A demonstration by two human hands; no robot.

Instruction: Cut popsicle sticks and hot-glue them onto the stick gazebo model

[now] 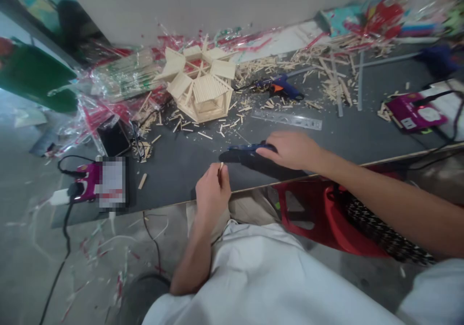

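Note:
My left hand (pixel 213 187) is closed near the table's front edge. A small wooden stick piece (pixel 221 167) is pinched between its thumb and fingers, with its tip sticking up. To the right, my right hand (pixel 290 148) is wrapped round a slim blue cutter (pixel 246 147) that points left, just beyond the left hand. Motion blur hides the cutter's exact form, and it appears apart from the stick piece. Behind the hands sits a wooden stick model (pixel 203 88) with a six-sided base and raised flat panels. A clear ruler (pixel 286 120) lies beyond my right hand.
A blue glue gun (pixel 284 87) lies among scattered stick offcuts on the dark table (pixel 174 170). Plastic wrappers (pixel 126 76) crowd the back left. A phone (pixel 113 136) and purple boxes with cables (pixel 415 112) flank the work area. A red chair (pixel 326 214) stands below the edge.

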